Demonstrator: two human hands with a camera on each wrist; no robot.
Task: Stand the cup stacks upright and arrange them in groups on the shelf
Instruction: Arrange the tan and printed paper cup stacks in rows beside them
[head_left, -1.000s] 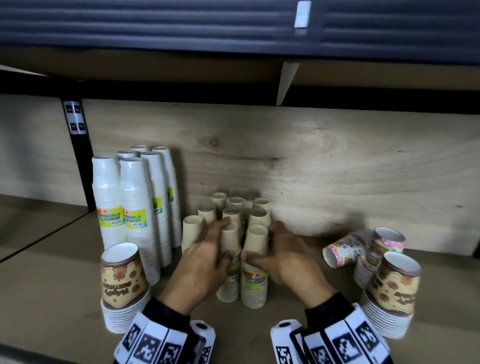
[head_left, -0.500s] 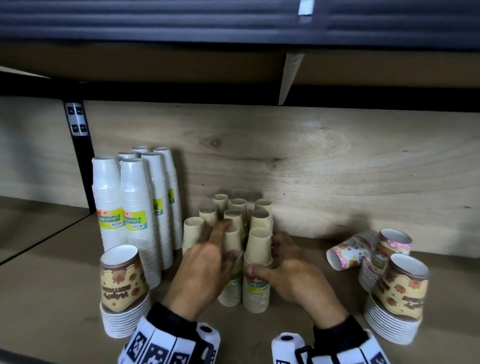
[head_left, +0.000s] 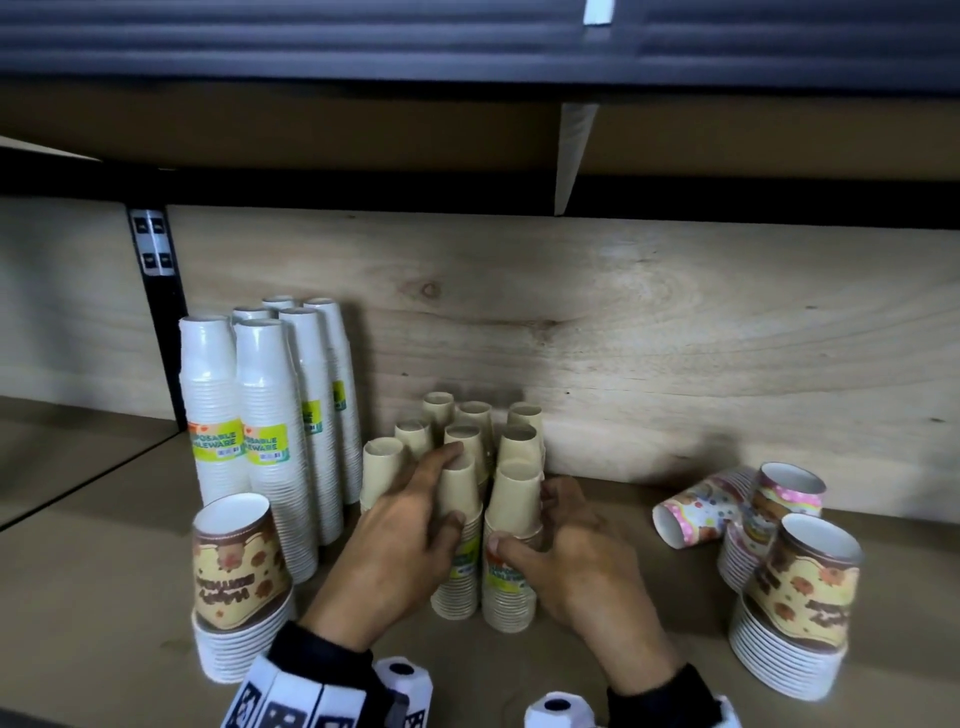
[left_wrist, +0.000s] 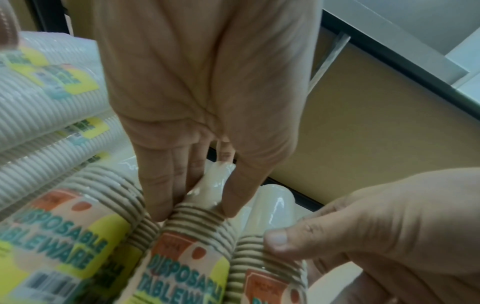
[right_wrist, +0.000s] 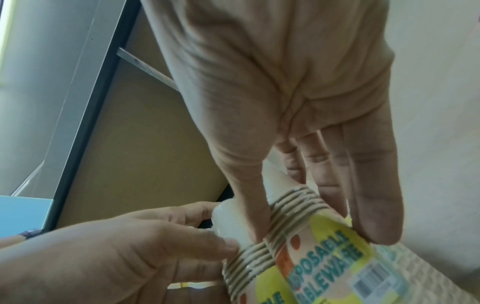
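Wrapped stacks of small kraft-brown paper cups (head_left: 511, 545) stood upright in a tight cluster at the middle of the wooden shelf (head_left: 104, 597), each sleeve carrying a yellow-green "Disposable Tableware" label. We had our left hand (head_left: 400, 551) wrapped around the front-left stack (head_left: 457, 525), fingers reaching over its upper cups and thumb pressed against its near side. Our right hand (head_left: 582, 561) gripped the front-right stack, thumb pinching its ribbed rims from the front and fingers curled behind. To the left, tall white cup stacks (head_left: 265, 426) stood upright in a group against the back panel (head_left: 675, 338), with a short stack of brown patterned cups (head_left: 239, 566) in front of them. To the right, a second brown patterned stack (head_left: 800, 597) stood near the shelf's front, a pink-rimmed stack (head_left: 779, 499) behind it, and a dotted colourful stack (head_left: 696, 512) lay on its side just beside that.
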